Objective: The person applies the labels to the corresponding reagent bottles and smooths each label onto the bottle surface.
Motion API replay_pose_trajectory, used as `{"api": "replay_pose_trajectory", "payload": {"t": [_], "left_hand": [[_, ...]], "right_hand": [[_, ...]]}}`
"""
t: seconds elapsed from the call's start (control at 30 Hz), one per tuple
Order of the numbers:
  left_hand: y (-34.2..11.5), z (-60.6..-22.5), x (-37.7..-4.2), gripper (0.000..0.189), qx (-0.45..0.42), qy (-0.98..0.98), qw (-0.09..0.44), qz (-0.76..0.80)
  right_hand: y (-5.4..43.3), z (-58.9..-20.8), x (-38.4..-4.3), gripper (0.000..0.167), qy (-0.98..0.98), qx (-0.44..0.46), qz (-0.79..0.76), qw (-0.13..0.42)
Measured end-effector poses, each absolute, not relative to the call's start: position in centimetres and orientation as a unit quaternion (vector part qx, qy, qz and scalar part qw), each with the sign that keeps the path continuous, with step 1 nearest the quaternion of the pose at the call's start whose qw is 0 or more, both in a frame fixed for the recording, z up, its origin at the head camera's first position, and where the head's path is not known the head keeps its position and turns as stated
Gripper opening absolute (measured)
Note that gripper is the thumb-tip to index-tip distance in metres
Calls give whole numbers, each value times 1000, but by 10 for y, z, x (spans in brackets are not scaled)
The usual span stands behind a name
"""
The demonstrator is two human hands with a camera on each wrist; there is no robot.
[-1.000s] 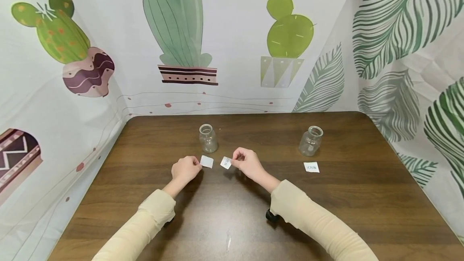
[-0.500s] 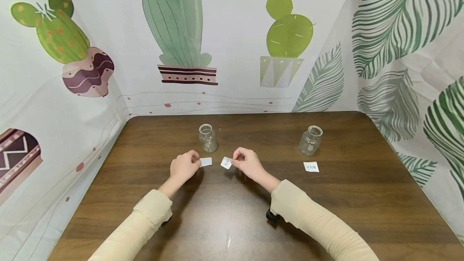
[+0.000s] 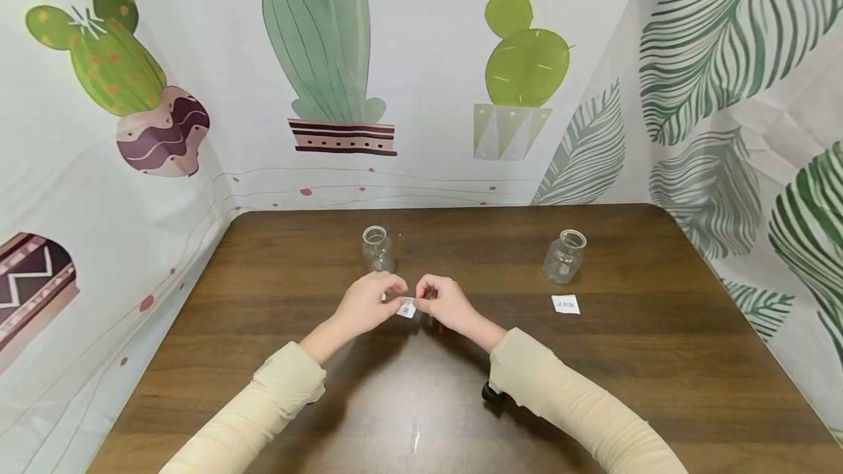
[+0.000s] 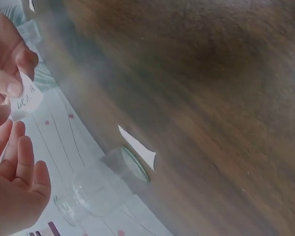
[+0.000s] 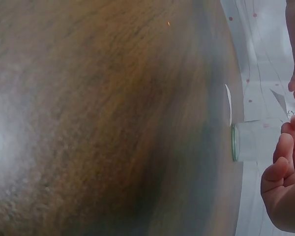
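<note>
Between my two hands is a small white paper label [image 3: 406, 308] with dark writing on it. My right hand [image 3: 454, 309] pinches its right edge between thumb and index finger. My left hand [image 3: 365, 306] meets the opposite edge with thumb and index finger, its other fingers spread loosely in the left wrist view. The label [image 4: 27, 101] looks slightly bent there, and a corner stands up in the right wrist view. A second white label [image 4: 137, 147] lies on the table by a glass jar [image 3: 377, 249]; my left hand mostly covers it in the head view.
Another open glass jar [image 3: 564, 257] stands at the right, with a written white label [image 3: 566, 304] in front of it. The brown wooden table [image 3: 658, 386] ends at a cloth backdrop [image 3: 435, 57] printed with cacti and leaves.
My left hand has left the blank-looking label by the left jar and moved right to the label in my right hand. That label has shifted slightly down; the right hand has barely moved.
</note>
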State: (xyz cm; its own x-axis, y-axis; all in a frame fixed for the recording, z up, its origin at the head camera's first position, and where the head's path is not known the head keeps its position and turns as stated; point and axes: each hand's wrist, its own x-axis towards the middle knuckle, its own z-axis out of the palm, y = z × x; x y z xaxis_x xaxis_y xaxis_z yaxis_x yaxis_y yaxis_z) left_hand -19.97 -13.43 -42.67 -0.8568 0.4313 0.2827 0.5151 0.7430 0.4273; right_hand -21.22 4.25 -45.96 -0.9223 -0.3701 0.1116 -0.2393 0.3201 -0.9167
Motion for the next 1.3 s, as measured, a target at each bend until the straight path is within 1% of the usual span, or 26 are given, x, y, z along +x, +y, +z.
{"api": "replay_pose_trajectory", "payload": {"t": [0.2, 0.33, 0.47, 0.53, 0.7, 0.87, 1.03, 1.17, 1.3], "left_hand": [[-129, -429, -199, 7, -277, -929, 74, -235], [-130, -431, -199, 5, -270, -926, 68, -257], [-134, -433, -200, 6, -236, -922, 73, -298], [-136, -434, -201, 7, -213, -918, 80, -325], [-140, -436, -200, 8, -149, -904, 93, -389], [-143, -441, -198, 6, -115, -890, 97, -431], [-148, -445, -197, 6, -90, -890, 82, -440], [-152, -448, -198, 6, -75, -896, 66, -433], [-157, -454, -205, 7, -63, -904, 67, -418]], "right_hand": [[42, -458, -210, 10, 808, -220, -544, 54], [42, -443, -202, 12, 801, -225, -551, 55], [41, -448, -205, 18, 799, -218, -558, 55], [40, -459, -210, 17, 797, -216, -562, 57], [34, -463, -212, 14, 790, -199, -576, 72], [27, -453, -209, 9, 785, -165, -591, 81], [21, -438, -205, 7, 770, -145, -616, 82], [14, -452, -217, 6, 763, -134, -627, 78], [6, -467, -231, 5, 778, -125, -612, 64]]}}
